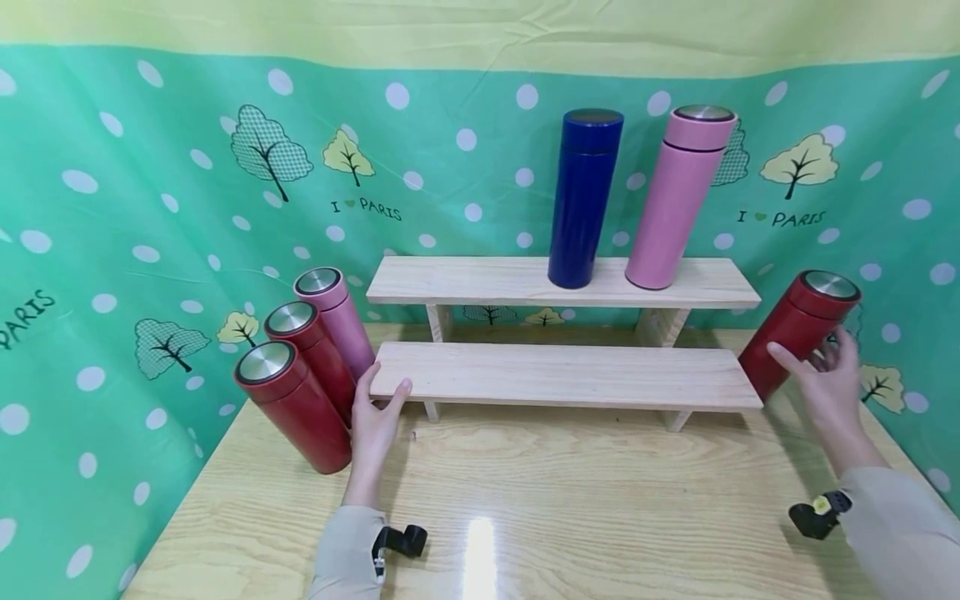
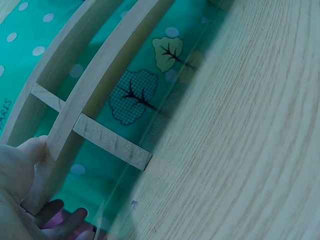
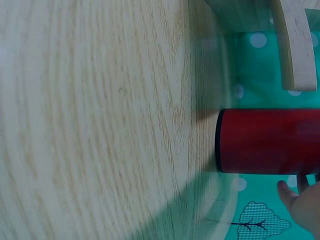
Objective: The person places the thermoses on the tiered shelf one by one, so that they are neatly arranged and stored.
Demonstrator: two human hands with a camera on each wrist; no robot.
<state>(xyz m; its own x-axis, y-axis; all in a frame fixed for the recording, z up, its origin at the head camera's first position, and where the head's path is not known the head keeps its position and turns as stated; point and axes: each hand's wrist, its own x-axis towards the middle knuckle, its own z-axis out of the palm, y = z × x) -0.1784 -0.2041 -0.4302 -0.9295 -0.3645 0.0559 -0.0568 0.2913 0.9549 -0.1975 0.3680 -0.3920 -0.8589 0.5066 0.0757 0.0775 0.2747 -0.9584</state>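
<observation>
My left hand [image 1: 375,425] grips the left end of the lower wooden shelf board [image 1: 555,375], thumb and fingers spread around its corner. In the left wrist view the thumb [image 2: 35,150] lies on one side of the board and the fingertips on the other. Far right, my right hand [image 1: 832,383] is beside a red thermos bottle [image 1: 798,333] with a silver lid top. Its thumb [image 3: 286,194] stands off the bottle in the right wrist view, and a finger reaches its side. The bottle's black base is low by the tabletop, past the shelf's end.
On the upper board [image 1: 465,279] stand a blue bottle [image 1: 585,200] and a pink bottle [image 1: 681,200]. Left of the shelf are two red bottles, the front one [image 1: 300,417] nearest the hand, and another pink bottle [image 1: 345,325]. Green patterned cloth [image 1: 450,167] hangs behind.
</observation>
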